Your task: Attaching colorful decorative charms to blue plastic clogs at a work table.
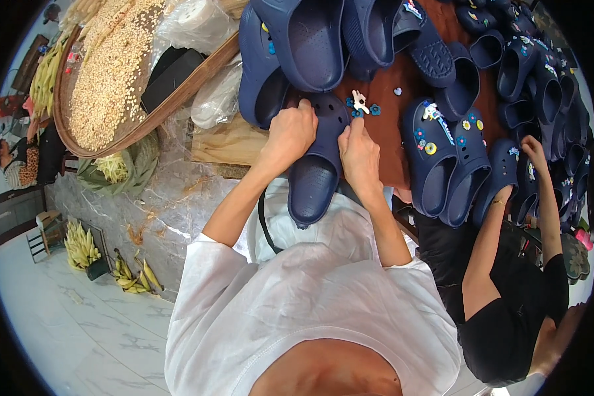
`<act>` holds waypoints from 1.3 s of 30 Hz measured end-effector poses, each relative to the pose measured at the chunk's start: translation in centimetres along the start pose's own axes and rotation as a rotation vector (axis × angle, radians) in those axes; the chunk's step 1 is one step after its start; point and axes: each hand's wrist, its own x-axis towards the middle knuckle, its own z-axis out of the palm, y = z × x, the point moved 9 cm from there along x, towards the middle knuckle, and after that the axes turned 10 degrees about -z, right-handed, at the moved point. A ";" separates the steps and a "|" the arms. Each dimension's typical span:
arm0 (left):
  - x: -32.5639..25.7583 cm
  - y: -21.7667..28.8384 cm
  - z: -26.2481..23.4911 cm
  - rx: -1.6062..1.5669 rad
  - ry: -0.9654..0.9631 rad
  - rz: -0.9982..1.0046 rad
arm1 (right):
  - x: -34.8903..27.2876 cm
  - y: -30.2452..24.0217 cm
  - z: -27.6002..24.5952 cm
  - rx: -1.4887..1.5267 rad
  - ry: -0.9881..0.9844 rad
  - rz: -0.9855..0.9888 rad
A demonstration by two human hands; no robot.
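Observation:
A navy foam clog [317,165] lies on the brown table [402,99] in front of me, heel toward me. My left hand [290,131] grips the clog's left side near the toe. My right hand [358,150] rests on its right edge, fingertips pressing at the perforated top. Small charms [361,104], a white one and blue flowers, sit on the table just past the toe.
Several more navy clogs [442,155], some with colourful charms, cover the table ahead and to the right. Another person's hand [533,150] reaches among them at right. A big woven tray of grain [105,72] and plastic bags [214,99] sit at left.

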 end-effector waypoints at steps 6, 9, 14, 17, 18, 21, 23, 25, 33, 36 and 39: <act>-0.4 -0.6 -0.5 -0.097 0.041 -0.054 | 0.1 -0.3 -0.3 -0.025 0.021 -0.015; -0.5 -1.7 -0.5 -0.138 0.076 -0.098 | -0.1 1.6 0.0 0.045 0.045 0.022; -0.9 -2.6 -0.8 -0.235 0.121 -0.107 | -1.1 5.4 1.4 0.391 -0.036 0.401; -1.0 -3.5 -0.9 -0.333 0.092 -0.140 | 0.9 5.4 -0.4 0.206 0.111 0.163; -0.9 -4.0 -0.5 -0.395 0.054 -0.177 | 1.7 4.4 -1.8 0.143 0.195 0.057; -0.8 -4.5 -0.2 -0.537 -0.127 -0.345 | 2.5 3.5 -2.7 0.066 0.185 0.043; -1.5 -5.0 0.4 -0.617 -0.262 -0.486 | 2.3 2.6 -3.2 -0.011 0.204 0.015; -1.8 -5.2 0.2 -0.624 -0.255 -0.512 | 1.7 0.9 -3.3 0.133 0.195 -0.114; -1.2 -0.7 -3.5 -0.433 0.091 -0.093 | 0.6 -1.2 -2.2 0.404 0.048 0.010; -1.8 1.9 -3.6 -0.455 0.029 -0.048 | 0.7 -2.5 -2.8 0.631 0.051 -0.023; -1.6 2.8 -3.0 -0.360 0.019 -0.068 | 0.4 -2.7 -1.6 0.801 -0.060 0.041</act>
